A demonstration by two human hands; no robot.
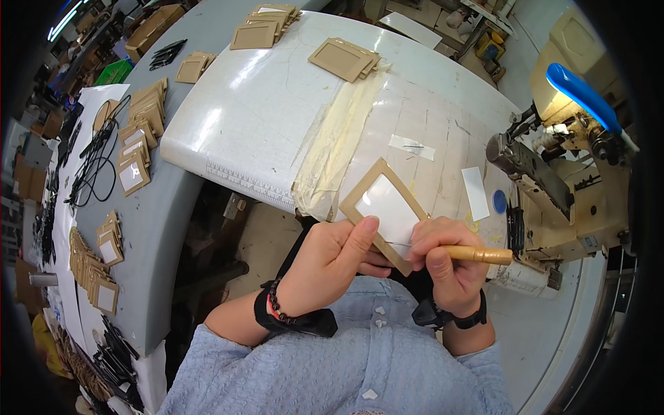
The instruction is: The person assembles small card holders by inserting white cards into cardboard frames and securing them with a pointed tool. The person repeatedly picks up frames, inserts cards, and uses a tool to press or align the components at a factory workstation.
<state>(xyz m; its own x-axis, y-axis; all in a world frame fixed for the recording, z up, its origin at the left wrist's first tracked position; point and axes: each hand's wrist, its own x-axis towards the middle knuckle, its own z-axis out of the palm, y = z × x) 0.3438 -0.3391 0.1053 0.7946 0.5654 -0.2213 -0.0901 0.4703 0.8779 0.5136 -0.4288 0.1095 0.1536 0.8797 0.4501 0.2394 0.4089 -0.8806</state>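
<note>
In the head view, your left hand (332,252) holds a flat tan rectangular frame with a clear shiny window in the middle (384,207). Your thumb (364,232) lies flat on the lower tan border of the frame, and the other fingers are curled under it, so the frame is clamped between thumb and fingers. The frame is tilted, one corner pointing away from you, and it sits above the near edge of the white work table (277,104), just in front of your chest.

Your right hand (446,266) is closed around a wooden-handled tool with a thin metal needle (477,254). The handle sticks out to the right from your fist, and the thin needle runs to the left, across the lower right border of the frame, close to your left thumb tip. Your right fingers touch the frame's lower right edge.

On the white table, farther away, lie a small stack of tan frames (344,59) and another stack (263,28). To the left, on the grey curved table (155,228), many more tan frames (138,145) lie in rows, next to black cords (97,166). At the right stands a beige industrial sewing machine (553,187).
</note>
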